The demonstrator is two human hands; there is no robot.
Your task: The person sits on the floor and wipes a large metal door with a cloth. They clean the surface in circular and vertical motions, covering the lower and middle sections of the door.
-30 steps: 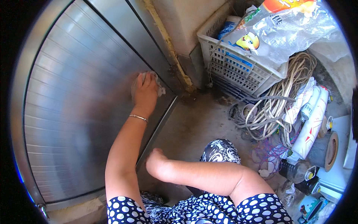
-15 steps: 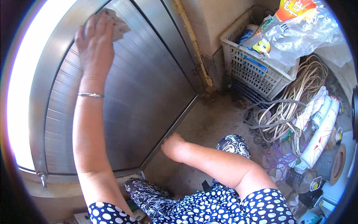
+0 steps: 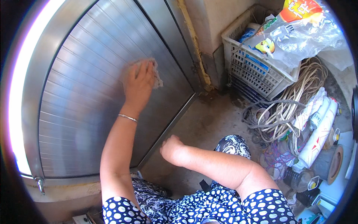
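Observation:
My left hand (image 3: 140, 83), with a silver bangle at its wrist, presses a crumpled greyish-beige cloth (image 3: 157, 77) against the ribbed metal door panel (image 3: 85, 100). Its fingers are bent over the cloth, at the panel's right half. My right hand (image 3: 172, 150) is curled into a loose fist near the door's bottom rail (image 3: 164, 133), in front of my knee. No object shows in that fist.
A white plastic crate (image 3: 253, 71) with a clear printed bag (image 3: 298, 37) on top stands at the far right. Coiled pale cable (image 3: 294, 97), a white roll (image 3: 319, 134), plastic bottles (image 3: 301, 180) and a grey cylinder (image 3: 330, 164) crowd the right side. A latch (image 3: 40, 184) sits at lower left.
My left hand has slid the cloth down and to the right across the panel, from its upper part toward the middle. My right hand has barely moved.

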